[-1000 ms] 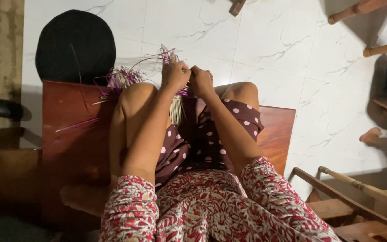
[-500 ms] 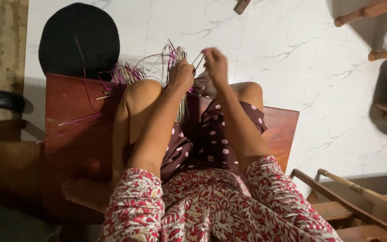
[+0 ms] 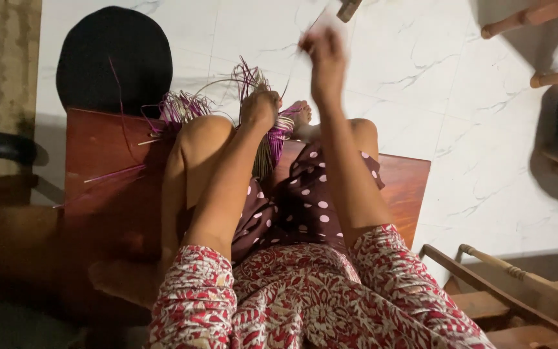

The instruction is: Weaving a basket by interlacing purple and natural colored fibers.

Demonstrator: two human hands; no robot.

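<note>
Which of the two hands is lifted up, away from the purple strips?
The right hand, raised and blurred above the foot; the left hand rests low on the purple strips.

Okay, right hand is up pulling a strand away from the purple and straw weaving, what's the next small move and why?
Probably bring the right hand back down toward the weaving, drawing the strand snug. The left hand grips the woven bundle at the knee, while the right is raised clear of it with a thin strand stretched between, so the pull looks near its end.
</note>
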